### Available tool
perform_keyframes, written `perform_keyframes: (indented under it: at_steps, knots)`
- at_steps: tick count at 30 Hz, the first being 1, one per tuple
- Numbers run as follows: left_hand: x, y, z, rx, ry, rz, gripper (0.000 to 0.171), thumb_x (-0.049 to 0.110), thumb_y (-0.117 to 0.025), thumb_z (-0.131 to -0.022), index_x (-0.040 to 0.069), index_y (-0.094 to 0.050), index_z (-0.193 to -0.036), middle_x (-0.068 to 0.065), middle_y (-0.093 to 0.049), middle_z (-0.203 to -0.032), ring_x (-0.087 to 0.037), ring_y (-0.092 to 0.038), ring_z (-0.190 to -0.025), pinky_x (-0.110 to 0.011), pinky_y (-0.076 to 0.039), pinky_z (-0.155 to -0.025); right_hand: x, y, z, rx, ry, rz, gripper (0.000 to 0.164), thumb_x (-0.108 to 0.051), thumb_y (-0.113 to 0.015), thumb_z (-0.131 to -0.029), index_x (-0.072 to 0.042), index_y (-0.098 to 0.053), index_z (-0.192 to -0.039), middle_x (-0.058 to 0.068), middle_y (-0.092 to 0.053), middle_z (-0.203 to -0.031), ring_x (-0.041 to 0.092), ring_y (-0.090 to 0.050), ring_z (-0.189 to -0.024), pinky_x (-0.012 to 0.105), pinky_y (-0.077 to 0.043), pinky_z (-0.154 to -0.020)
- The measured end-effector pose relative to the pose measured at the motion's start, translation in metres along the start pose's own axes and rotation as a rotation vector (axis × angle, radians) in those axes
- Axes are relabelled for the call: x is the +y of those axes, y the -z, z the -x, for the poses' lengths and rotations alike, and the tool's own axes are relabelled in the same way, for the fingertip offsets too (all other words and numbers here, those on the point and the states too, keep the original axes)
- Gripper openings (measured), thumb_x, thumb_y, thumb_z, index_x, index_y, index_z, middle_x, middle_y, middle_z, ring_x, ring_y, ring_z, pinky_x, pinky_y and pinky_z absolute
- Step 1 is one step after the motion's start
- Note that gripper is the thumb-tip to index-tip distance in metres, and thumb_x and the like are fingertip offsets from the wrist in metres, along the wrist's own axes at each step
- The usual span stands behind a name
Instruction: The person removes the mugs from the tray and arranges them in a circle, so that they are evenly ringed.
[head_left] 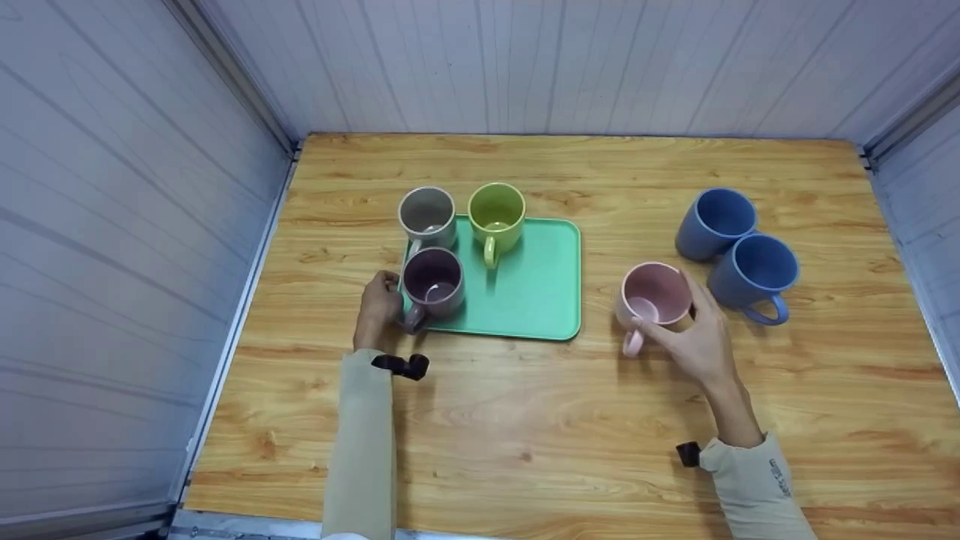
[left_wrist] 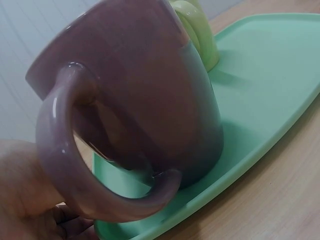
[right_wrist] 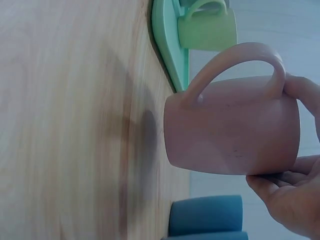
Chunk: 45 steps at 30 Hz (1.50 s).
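My right hand (head_left: 701, 337) grips a pink mug (head_left: 657, 296) by its rim, thumb on one side and fingers on the other. In the right wrist view the mug (right_wrist: 232, 127) hangs over the table, its shadow apart from its base. My left hand (head_left: 381, 304) holds the left edge of a green tray (head_left: 536, 292), its curled fingers partly hidden by the purple mug (left_wrist: 135, 90). That purple mug stands at the tray's front left corner, handle toward me. Behind it are a grey mug (head_left: 427, 214) and a yellow-green mug (head_left: 497, 210), both on the tray.
Two blue mugs stand close together at the right: the rear blue mug (head_left: 712, 225) and the front blue mug (head_left: 756, 270), just beyond my right hand. The wooden table (head_left: 517, 435) is bounded by a pale panel wall (head_left: 525, 67) at the back and others at the sides.
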<state>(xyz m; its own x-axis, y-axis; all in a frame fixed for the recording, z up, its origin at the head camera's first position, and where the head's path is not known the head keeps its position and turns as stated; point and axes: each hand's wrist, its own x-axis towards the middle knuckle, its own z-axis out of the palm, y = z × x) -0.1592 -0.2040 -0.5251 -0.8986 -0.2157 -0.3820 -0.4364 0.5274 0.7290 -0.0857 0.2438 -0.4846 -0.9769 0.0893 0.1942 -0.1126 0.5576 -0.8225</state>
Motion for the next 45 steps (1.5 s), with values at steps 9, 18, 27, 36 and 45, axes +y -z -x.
perform_keyframes:
  at_steps: [9,18,27,36,45]
  knots:
    - [0.0,0.001,0.0,-0.006,0.0,0.004,0.037,-0.003,-0.037,-0.087,-0.004,-0.05,-0.122,-0.014,-0.052,-0.105,-0.024,-0.048,-0.097,-0.035,-0.041,-0.088,0.011,0.02,0.011,0.067,-0.09,0.047,0.097,-0.023,-0.088,-0.065,-0.005,-0.037,-0.146,0.016,-0.04,-0.147,0.028,-0.038,-0.136,0.047,-0.034,-0.108]
    - [0.0,-0.001,0.0,-0.007,0.001,-0.001,0.035,-0.001,-0.035,-0.091,-0.003,-0.05,-0.123,-0.015,-0.052,-0.108,-0.025,-0.048,-0.099,-0.036,-0.041,-0.09,0.021,0.036,0.02,0.112,-0.169,0.065,0.096,-0.021,-0.087,-0.066,-0.007,-0.036,-0.147,0.012,-0.041,-0.148,0.025,-0.041,-0.133,0.042,-0.037,-0.107]
    - [0.001,-0.002,-0.002,-0.005,-0.023,-0.021,0.038,-0.001,-0.034,-0.087,-0.004,-0.05,-0.122,-0.013,-0.053,-0.105,-0.024,-0.048,-0.095,-0.034,-0.041,-0.086,0.028,0.047,0.027,0.163,-0.231,0.065,0.095,-0.019,-0.086,-0.067,-0.011,-0.036,-0.147,0.011,-0.042,-0.147,0.023,-0.043,-0.128,0.033,-0.039,-0.106]
    - [0.001,-0.002,-0.001,0.007,-0.023,-0.03,0.037,-0.001,-0.034,-0.088,-0.004,-0.051,-0.121,-0.015,-0.054,-0.106,-0.025,-0.048,-0.098,-0.037,-0.041,-0.092,0.033,0.054,0.031,0.17,-0.284,0.054,0.096,-0.023,-0.087,-0.068,-0.021,-0.034,-0.148,0.005,-0.041,-0.148,0.02,-0.042,-0.13,0.035,-0.036,-0.109]
    - [-0.001,-0.001,0.0,0.015,-0.011,-0.007,0.035,0.001,-0.034,-0.09,-0.003,-0.051,-0.12,-0.012,-0.051,-0.101,-0.025,-0.047,-0.095,-0.035,-0.04,-0.088,0.039,0.056,0.031,0.225,-0.229,0.068,0.093,-0.019,-0.087,-0.066,-0.02,-0.04,-0.146,0.005,-0.049,-0.141,0.018,-0.048,-0.121,0.021,-0.041,-0.101]
